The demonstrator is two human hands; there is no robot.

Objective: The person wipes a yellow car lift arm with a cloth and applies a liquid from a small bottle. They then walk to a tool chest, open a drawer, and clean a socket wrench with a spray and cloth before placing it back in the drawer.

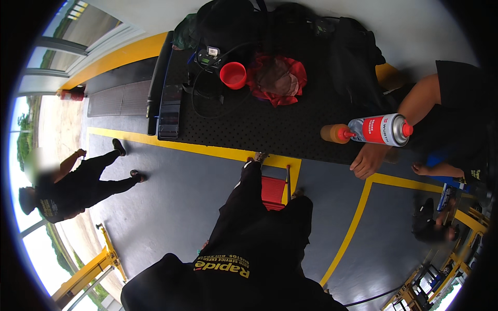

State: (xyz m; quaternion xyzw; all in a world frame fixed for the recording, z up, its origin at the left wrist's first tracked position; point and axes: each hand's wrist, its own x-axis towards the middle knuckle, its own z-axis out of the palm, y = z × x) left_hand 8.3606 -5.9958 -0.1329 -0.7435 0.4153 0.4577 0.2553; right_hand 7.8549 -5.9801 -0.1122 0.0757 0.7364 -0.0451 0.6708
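Note:
Neither of my hands shows clearly. Beside my dark lap lies a small skin-coloured sliver [205, 244], and I cannot tell whether it is part of my left hand. My right hand is out of sight. In front of me stands a table [244, 127] with a black perforated top. On its right side a red, white and grey spray can [376, 129] stands upright beside a small amber bottle [334, 133] with a red tip. A co-worker's hand [369, 161] hangs at the table edge near the can. Further back are a red cup [233, 75] and a crumpled red cloth [280, 80].
A small device [210, 57] with a cable, a dark flat case [169, 114] and black bags [358, 57] lie on the table. Under its front edge is a red stool [272, 192], close to my feet. One person [72, 192] is at left, another [433, 223] at right. Yellow lift posts stand behind.

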